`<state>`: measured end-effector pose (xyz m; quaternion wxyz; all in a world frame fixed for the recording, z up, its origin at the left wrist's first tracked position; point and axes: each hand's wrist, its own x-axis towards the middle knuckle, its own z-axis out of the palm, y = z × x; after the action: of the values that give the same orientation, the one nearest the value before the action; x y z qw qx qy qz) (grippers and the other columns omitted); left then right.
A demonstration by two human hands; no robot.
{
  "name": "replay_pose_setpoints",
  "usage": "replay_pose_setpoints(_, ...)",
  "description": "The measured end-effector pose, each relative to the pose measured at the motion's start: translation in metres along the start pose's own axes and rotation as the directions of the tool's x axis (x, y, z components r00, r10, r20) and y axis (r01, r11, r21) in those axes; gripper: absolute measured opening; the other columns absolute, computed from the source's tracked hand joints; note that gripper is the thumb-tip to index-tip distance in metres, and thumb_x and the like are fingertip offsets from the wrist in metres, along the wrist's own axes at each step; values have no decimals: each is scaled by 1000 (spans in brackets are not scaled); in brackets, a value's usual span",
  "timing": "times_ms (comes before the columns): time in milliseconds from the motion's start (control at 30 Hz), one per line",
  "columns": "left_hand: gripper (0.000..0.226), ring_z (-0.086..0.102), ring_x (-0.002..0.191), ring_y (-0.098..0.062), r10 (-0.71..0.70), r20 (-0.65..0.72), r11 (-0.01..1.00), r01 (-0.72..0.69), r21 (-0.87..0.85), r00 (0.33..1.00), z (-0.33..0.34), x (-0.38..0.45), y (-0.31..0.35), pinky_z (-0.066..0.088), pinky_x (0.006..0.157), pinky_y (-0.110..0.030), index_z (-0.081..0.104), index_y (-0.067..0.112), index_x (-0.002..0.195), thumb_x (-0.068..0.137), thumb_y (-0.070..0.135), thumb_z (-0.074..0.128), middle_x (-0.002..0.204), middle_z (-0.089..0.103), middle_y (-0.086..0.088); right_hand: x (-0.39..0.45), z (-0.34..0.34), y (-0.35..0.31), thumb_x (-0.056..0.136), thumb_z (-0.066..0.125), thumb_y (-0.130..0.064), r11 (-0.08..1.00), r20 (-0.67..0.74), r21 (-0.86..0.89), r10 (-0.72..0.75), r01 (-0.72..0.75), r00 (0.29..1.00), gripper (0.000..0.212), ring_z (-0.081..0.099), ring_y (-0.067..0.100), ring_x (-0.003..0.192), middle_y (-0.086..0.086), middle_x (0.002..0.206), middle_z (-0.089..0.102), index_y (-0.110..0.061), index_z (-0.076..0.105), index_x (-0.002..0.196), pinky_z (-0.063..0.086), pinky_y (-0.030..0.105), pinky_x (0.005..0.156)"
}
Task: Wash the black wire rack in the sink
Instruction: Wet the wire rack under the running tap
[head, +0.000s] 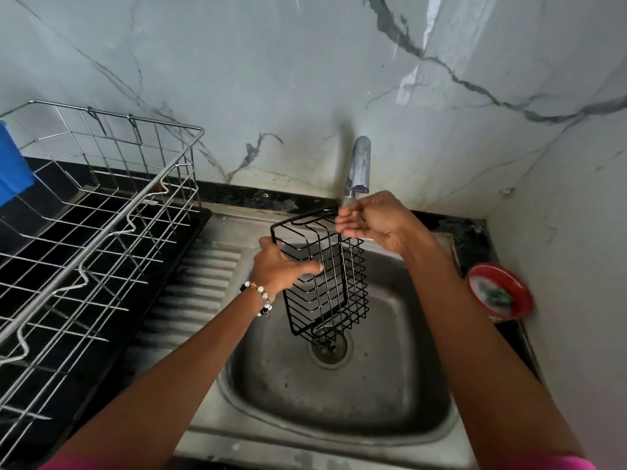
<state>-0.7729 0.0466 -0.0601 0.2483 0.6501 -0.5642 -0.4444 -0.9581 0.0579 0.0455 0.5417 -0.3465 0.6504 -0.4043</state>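
Observation:
A black wire rack (334, 293) hangs upright over the steel sink (339, 418), its lower end just above the drain (330, 349). My left hand (280, 268) grips the rack's left side, fingers curled through the wires. My right hand (371, 220) sits at the rack's top right corner, directly under the chrome tap (359, 167), fingers loosely curled and touching the top wire. A thin stream of water seems to run from the tap past my right hand. A beaded bracelet (261, 293) is on my left wrist.
A large steel dish rack (101, 212) stands on a black tray (190, 239) on the drainboard at the left, with a blue object (12, 164) at its far end. A red dish (498, 290) with green scrubber sits right of the sink. Marble walls close in behind and right.

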Motion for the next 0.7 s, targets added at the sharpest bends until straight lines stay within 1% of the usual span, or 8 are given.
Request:
replay_pose_setpoints(67, 92, 64, 85, -18, -25, 22, 999, 26, -34, 999, -1, -1, 1, 61, 74, -45, 38, 16, 115, 47, 45, 93, 93, 58, -3, 2, -2, 2, 91, 42, 14, 1000, -49, -3, -29, 29, 998, 23, 70, 29, 90, 26, 102, 67, 9, 63, 98, 58, 32, 79)
replay_pose_setpoints(200, 84, 63, 87, -16, -71, 77, 990, 79, -114, 995, -3, -3, 7, 63, 68, -39, 38, 14, 118, 57, 34, 93, 98, 53, -4, -1, -6, 2, 91, 42, 14, 999, 87, 5, -47, 47, 995, 25, 71, 28, 89, 23, 98, 70, 8, 65, 99, 58, 32, 79)
replay_pose_setpoints(300, 81, 61, 90, -16, -88, 134, 978, 111, -174, 987, -5, -3, 9, 63, 71, -42, 39, 15, 119, 61, 30, 92, 106, 51, -6, 2, -9, 2, 89, 44, 16, 997, -76, -39, -74, 72, 994, 23, 70, 27, 85, 27, 103, 67, 11, 64, 97, 59, 25, 66)
replay_pose_setpoints(333, 81, 61, 93, -18, -92, 145, 975, 119, -190, 985, -6, -3, 9, 63, 71, -43, 39, 15, 120, 60, 30, 92, 109, 51, -6, 3, -10, 2, 89, 44, 16, 996, -68, -39, -78, 75, 995, 23, 70, 27, 86, 27, 103, 67, 10, 65, 97, 58, 25, 66)
replay_pose_setpoints(433, 85, 62, 100, -22, -93, 178, 969, 130, -210, 980, -9, -2, 9, 63, 67, -43, 42, 15, 124, 57, 31, 92, 115, 52, -6, -2, -12, 0, 90, 42, 15, 998, 147, 10, -60, 60, 987, 27, 70, 29, 93, 24, 101, 70, 8, 66, 101, 58, 34, 82)
replay_pose_setpoints(467, 86, 63, 99, -23, -91, 191, 970, 130, -207, 977, -9, -3, 9, 63, 66, -43, 43, 15, 126, 57, 31, 92, 115, 53, -6, -3, -12, -1, 90, 42, 15, 998, 170, 27, -58, 54, 984, 27, 70, 30, 94, 24, 100, 70, 9, 65, 103, 57, 35, 84)
replay_pose_setpoints(567, 89, 67, 94, -24, -78, 222, 978, 119, -174, 972, -7, -3, 7, 63, 64, -44, 45, 17, 124, 51, 33, 93, 111, 59, -9, -1, -12, -3, 91, 43, 14, 997, 54, 14, -75, 74, 996, 25, 70, 30, 96, 23, 100, 70, 8, 66, 101, 57, 37, 86)
replay_pose_setpoints(700, 96, 69, 87, -25, -61, 260, 987, 98, -130, 964, -5, 1, 15, 62, 62, -40, 45, 24, 115, 33, 47, 89, 112, 61, -11, -8, -12, -8, 92, 42, 13, 998, 245, 23, -62, 58, 968, 26, 69, 30, 97, 24, 102, 69, 9, 64, 105, 56, 37, 88)
